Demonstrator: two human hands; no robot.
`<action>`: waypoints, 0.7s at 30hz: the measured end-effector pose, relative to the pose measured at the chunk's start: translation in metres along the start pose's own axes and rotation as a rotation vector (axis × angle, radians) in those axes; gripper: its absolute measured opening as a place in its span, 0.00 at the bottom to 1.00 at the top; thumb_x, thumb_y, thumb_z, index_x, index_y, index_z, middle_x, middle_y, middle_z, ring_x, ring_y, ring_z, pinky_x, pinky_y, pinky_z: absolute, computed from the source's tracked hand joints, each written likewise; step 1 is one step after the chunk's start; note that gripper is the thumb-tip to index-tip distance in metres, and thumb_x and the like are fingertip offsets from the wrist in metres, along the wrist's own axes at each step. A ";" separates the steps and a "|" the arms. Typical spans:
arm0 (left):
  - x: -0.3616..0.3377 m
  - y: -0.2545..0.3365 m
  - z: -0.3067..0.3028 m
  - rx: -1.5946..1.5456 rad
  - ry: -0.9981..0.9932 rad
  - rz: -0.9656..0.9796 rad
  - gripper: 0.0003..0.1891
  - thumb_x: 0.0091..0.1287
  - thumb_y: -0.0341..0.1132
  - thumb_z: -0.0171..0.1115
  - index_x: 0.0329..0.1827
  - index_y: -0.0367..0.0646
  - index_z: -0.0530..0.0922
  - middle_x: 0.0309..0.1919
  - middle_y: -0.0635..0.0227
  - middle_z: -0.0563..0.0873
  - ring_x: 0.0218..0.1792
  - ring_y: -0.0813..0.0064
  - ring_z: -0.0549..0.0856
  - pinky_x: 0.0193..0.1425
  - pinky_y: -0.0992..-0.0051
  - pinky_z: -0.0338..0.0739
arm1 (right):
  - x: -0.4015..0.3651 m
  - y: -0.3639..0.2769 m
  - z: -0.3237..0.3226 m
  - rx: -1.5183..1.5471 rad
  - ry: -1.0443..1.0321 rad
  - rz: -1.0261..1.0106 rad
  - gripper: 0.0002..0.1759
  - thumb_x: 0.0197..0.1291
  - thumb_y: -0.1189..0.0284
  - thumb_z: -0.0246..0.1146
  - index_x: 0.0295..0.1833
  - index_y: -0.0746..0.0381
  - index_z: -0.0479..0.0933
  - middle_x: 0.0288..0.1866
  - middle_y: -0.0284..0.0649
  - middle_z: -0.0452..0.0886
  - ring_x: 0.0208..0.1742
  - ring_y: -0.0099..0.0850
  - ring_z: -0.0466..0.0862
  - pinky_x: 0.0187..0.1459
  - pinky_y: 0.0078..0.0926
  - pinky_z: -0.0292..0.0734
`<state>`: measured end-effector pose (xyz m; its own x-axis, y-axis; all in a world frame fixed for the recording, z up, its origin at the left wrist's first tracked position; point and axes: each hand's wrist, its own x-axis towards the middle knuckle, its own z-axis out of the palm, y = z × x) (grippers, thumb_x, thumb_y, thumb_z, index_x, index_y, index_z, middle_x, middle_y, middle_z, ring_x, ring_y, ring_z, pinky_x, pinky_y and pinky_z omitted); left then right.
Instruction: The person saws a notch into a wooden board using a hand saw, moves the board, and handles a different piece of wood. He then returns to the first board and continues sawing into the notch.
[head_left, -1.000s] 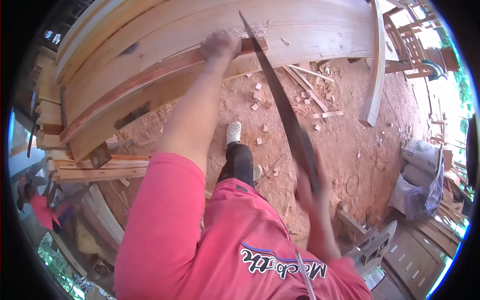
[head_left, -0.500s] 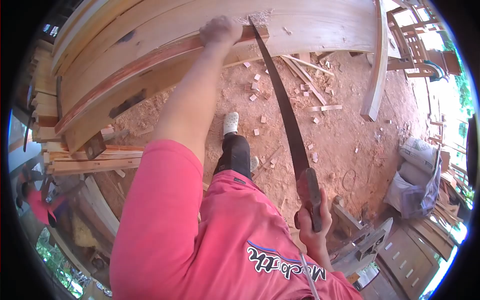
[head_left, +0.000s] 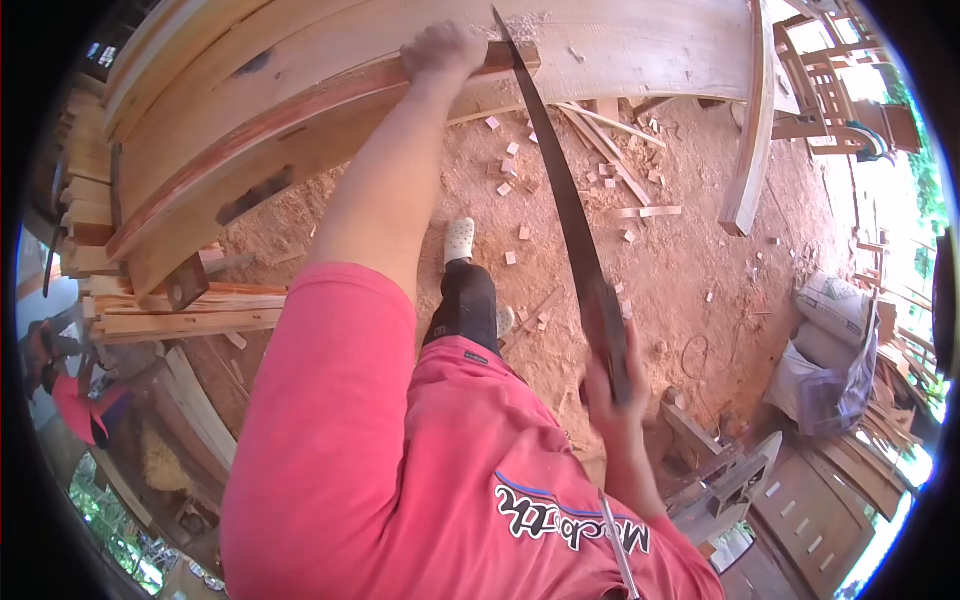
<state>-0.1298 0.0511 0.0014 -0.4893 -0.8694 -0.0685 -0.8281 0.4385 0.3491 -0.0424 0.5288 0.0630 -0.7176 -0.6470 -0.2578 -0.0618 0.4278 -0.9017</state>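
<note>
My right hand (head_left: 612,385) is wrapped round the dark handle of a handsaw (head_left: 563,180). The saw's long blade slants up and away from me, and its narrow tip lies over the plank top. Near its tip the blade crosses a long reddish wooden strip (head_left: 270,130), close to the strip's right end. My left hand (head_left: 445,50) is closed over that strip, just left of the blade, and is slightly blurred. The strip lies along the front of a wide wooden plank (head_left: 650,50). Pale sawdust (head_left: 525,28) is heaped beside the blade's tip.
Small cut wood blocks (head_left: 505,188) and thin offcuts (head_left: 610,145) litter the dirt floor (head_left: 700,280). A wooden beam (head_left: 748,170) juts out at the right. Filled sacks (head_left: 830,340) stand at the far right. Another person (head_left: 85,405) in pink is at the left.
My right hand has pushed the saw forward and up, away from my body, so its tip reaches farther past the strip. My left hand stays at nearly the same spot.
</note>
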 end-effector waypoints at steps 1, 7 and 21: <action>-0.003 -0.001 0.002 -0.001 -0.003 -0.007 0.27 0.71 0.49 0.44 0.54 0.42 0.87 0.55 0.53 0.89 0.57 0.51 0.87 0.62 0.54 0.80 | -0.034 -0.004 -0.018 -0.025 -0.034 0.010 0.37 0.66 0.85 0.56 0.80 0.70 0.55 0.72 0.60 0.74 0.71 0.40 0.79 0.66 0.32 0.73; -0.002 0.001 0.001 -0.009 0.007 0.018 0.24 0.72 0.48 0.45 0.52 0.44 0.87 0.54 0.52 0.88 0.58 0.52 0.87 0.63 0.55 0.80 | 0.122 -0.039 0.035 -0.123 0.014 -0.179 0.31 0.69 0.79 0.57 0.77 0.69 0.63 0.63 0.54 0.82 0.57 0.33 0.85 0.57 0.27 0.78; -0.007 0.003 -0.002 0.017 0.013 0.003 0.26 0.71 0.49 0.46 0.50 0.40 0.88 0.50 0.51 0.90 0.53 0.52 0.89 0.60 0.54 0.82 | -0.035 0.012 -0.020 -0.049 0.030 -0.140 0.39 0.63 0.83 0.53 0.82 0.68 0.55 0.52 0.46 0.86 0.25 0.15 0.75 0.25 0.16 0.70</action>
<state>-0.1281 0.0582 0.0045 -0.4885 -0.8708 -0.0555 -0.8311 0.4449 0.3335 -0.0323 0.5695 0.0679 -0.7200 -0.6836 -0.1193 -0.1962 0.3654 -0.9100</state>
